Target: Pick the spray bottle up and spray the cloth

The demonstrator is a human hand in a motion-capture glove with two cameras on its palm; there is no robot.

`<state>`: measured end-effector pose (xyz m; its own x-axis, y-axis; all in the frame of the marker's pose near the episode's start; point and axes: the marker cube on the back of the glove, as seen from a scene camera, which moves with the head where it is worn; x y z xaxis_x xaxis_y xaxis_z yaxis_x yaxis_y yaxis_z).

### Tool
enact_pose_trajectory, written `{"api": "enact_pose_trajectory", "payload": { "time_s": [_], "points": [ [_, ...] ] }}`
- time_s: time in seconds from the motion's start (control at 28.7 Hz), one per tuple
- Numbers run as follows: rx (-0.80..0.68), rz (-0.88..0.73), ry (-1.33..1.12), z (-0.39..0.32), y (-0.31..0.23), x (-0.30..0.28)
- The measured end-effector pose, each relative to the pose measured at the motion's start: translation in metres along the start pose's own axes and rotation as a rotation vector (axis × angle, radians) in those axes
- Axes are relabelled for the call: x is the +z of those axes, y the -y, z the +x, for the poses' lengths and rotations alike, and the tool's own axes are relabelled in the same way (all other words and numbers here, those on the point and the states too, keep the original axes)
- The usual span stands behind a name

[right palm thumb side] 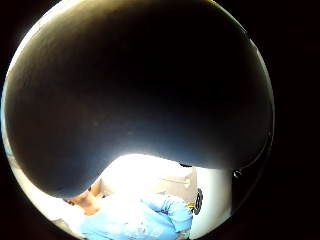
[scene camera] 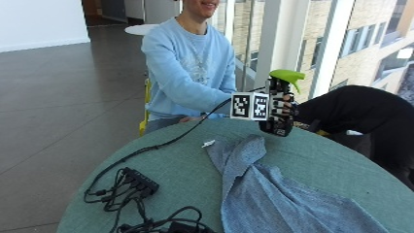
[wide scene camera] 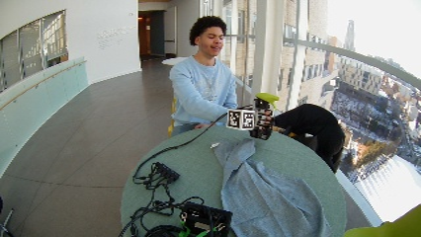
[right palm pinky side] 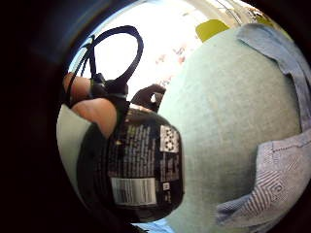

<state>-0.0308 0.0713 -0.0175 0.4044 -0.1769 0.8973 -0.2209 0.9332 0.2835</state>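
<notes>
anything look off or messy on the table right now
Nothing spilled or damaged. The cloth lies rumpled across the table, one end bunched up near the far edge, and a small white scrap lies beside it. The right hand holds the spray bottle upright above the table.

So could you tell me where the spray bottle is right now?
In the outside view the bottle is held up in the gloved right hand, above the table's far edge, just beyond the cloth.

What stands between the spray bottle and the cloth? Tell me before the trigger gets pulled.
Nothing visible. The right hand grips the spray bottle above the table, and the cloth lies spread out just below and in front of it. The cables lie off to the side, clear of that path.
</notes>
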Motion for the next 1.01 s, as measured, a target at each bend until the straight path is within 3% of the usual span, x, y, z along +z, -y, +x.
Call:
{"api": "enact_pose_trajectory", "payload": {
  "time_s": [0.38, 0.73, 1.01],
  "points": [
    [-0.050, -0.026, -0.021, 0.009, 0.000, 0.037],
    [-0.007, -0.093, 0.000, 0.017, -0.002, 0.039],
    [-0.016, -0.133, -0.076, 0.012, -0.024, -0.003]
  ]
}}
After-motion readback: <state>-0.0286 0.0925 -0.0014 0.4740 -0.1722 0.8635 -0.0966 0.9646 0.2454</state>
